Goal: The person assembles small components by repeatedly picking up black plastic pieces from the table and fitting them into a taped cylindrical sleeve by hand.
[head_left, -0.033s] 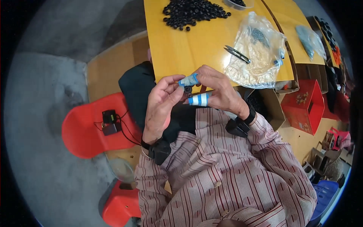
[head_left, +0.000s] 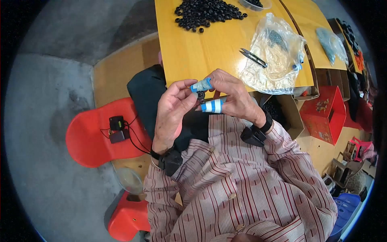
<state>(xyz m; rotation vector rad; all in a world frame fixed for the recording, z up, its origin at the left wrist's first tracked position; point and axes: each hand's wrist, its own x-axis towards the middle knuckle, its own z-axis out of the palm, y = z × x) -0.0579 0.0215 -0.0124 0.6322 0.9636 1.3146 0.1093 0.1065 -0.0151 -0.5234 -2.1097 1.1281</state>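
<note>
My left hand point(head_left: 172, 111) and my right hand point(head_left: 236, 94) meet in front of the table's near edge. Between their fingertips sits a small black ring-shaped part point(head_left: 200, 95), with a second dark piece just below it. The left thumb and fingers press on it from the left. Two taped fingers of my right hand, wrapped in blue and white, close on it from above and below. What the fingers cover of the part is hidden. Both wrists wear black straps with dark boxes.
On the yellow table point(head_left: 189, 52) lie a pile of black ring parts point(head_left: 207, 14), thread snips point(head_left: 253, 57) and a clear plastic bag point(head_left: 278, 66) with small grey pieces. A clear tub point(head_left: 264, 5) stands behind. Red chair point(head_left: 90, 139) left; cardboard box point(head_left: 293, 121) and red box point(head_left: 324, 115) right.
</note>
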